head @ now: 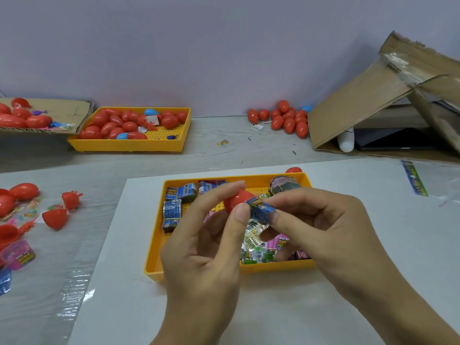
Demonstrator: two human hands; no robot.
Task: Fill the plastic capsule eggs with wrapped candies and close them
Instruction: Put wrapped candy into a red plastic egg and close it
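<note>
The left hand [199,245] pinches a red plastic egg half [236,199]. The right hand [321,225] pinches a small blue wrapped candy [260,207] at its mouth, above the near yellow plastic tray [154,257].

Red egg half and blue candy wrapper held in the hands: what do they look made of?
Red egg half: seemingly hard glossy plastic, smooth with a soft sheen. Blue candy wrapper: likely thin printed film or foil, creased and faintly shiny.

Torn cardboard box [368,108] at table's [224,155] far right corner, tipped open; white bottle [346,140] and dark flat device [390,138] inside. Clear plastic wrap [438,180] lying at right edge.
</note>
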